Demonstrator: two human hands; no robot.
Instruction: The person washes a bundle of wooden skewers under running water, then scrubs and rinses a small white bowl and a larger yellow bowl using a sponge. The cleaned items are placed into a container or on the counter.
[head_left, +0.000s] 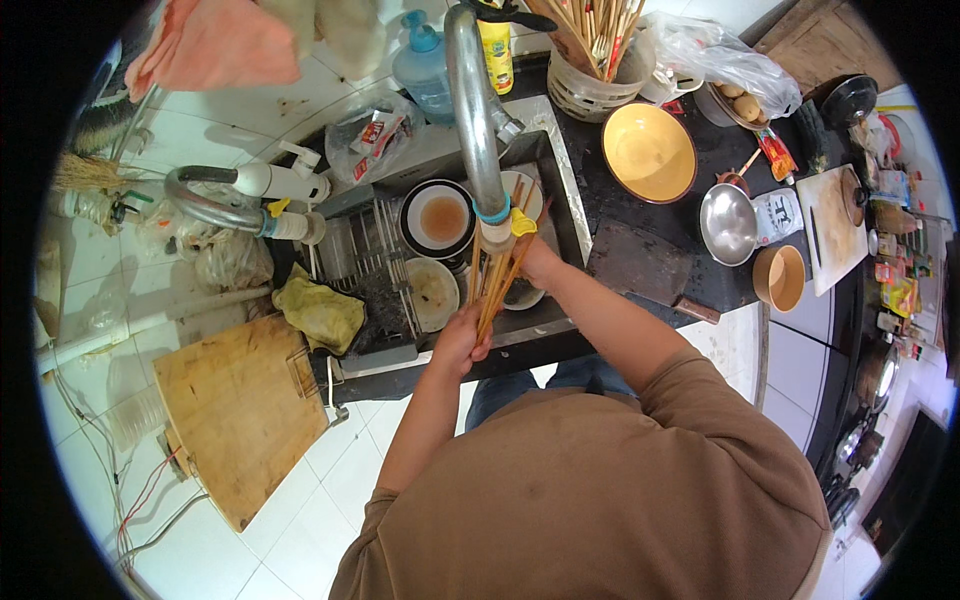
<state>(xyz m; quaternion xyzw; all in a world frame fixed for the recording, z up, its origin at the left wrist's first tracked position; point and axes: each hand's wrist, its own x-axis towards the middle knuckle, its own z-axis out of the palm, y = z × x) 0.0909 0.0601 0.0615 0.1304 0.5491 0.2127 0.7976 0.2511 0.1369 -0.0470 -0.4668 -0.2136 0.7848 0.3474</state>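
Note:
My left hand is closed around the lower ends of a bundle of wooden chopsticks above the sink. Beside the bundle's upper part is my right hand, partly hidden by the faucet; whether its fingers grip the chopsticks I cannot tell. Left of the faucet sits a dark-rimmed bowl with brownish liquid. Nearer to me, a pale bowl holds cloudy liquid with bits in it. Another white bowl lies behind the faucet, and more dishes are partly hidden under my hands.
A yellow bowl, a cleaver and a metal bowl lie on the counter at right. Behind them stands a utensil basket. At left are a second faucet, a yellow-green cloth and a wooden board.

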